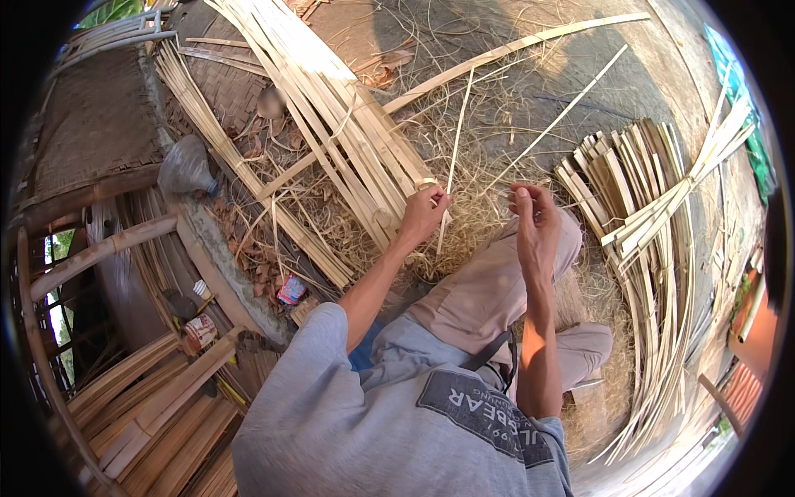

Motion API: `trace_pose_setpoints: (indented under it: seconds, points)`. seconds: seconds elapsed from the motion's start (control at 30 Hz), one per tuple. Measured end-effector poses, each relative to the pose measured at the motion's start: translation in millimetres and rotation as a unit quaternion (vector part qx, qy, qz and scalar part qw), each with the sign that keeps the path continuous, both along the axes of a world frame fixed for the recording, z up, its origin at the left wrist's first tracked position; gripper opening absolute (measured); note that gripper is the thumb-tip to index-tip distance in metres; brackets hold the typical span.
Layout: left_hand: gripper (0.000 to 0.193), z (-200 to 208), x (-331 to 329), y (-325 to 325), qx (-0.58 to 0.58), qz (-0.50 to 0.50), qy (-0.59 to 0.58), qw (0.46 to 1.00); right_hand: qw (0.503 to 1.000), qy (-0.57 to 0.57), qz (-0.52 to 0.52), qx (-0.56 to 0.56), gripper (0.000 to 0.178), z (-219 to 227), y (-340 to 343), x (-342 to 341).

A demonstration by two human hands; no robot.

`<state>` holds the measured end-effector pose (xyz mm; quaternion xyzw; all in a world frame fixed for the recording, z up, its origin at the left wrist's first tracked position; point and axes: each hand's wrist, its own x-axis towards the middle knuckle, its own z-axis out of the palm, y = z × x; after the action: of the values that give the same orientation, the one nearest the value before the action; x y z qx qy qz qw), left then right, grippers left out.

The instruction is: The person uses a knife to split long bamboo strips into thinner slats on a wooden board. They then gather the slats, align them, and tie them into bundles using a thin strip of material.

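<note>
My left hand (424,212) is closed in a pinch at the near end of a long bundle of pale bamboo strips (331,108). A small curled piece of bamboo (426,181) shows at its fingertips, and the hand seems to hold it. Just beside that hand runs a thin upright strip (457,137), its lower end passing behind the fingers. To the right, my right hand (538,212) is raised above my bent knee, fingers curled together. Whatever lies between them, if anything, is too small to make out. Another thin strip (555,124) slants down toward this hand without clearly reaching it.
Thin shavings (489,211) litter the ground before me. On the right lies a large tied bundle of strips (646,224). Leftward are a plastic jug (186,166), a small bucket (199,331), a bamboo frame (108,248) and stacked slats (174,439). A blade-like edge (583,384) shows near my leg.
</note>
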<state>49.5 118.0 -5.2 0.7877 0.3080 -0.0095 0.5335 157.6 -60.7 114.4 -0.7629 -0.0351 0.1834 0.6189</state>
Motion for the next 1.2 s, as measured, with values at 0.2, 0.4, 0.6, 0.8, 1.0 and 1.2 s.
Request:
trace_pose_setpoints:
  seconds: [0.2,0.4,0.6,0.8,1.0,1.2]
  points:
    - [0.022,16,4,25,0.096,0.074,-0.032,0.992,0.976,-0.103,0.172,-0.083,0.03,-94,80,-43]
    - [0.033,-67,-85,174,0.246,0.255,0.185,0.917,0.969,-0.002,0.205,-0.137,0.046,-117,100,-70]
    - [0.032,-46,-69,223,0.17,0.145,0.278,0.934,0.947,0.039,0.229,-0.22,0.058,-131,115,-73]
    - [0.036,-43,-98,248,-0.102,0.381,-0.036,0.918,0.937,-0.034,0.321,-0.136,0.058,-33,131,-68]
    - [0.032,-10,-88,256,-0.228,0.373,-0.153,0.886,0.987,0.003,0.158,0.025,0.076,-38,178,-33]
    - [0.042,9,-63,249,-0.187,0.308,-0.08,0.929,0.903,0.088,0.411,-0.094,0.12,11,192,-33]
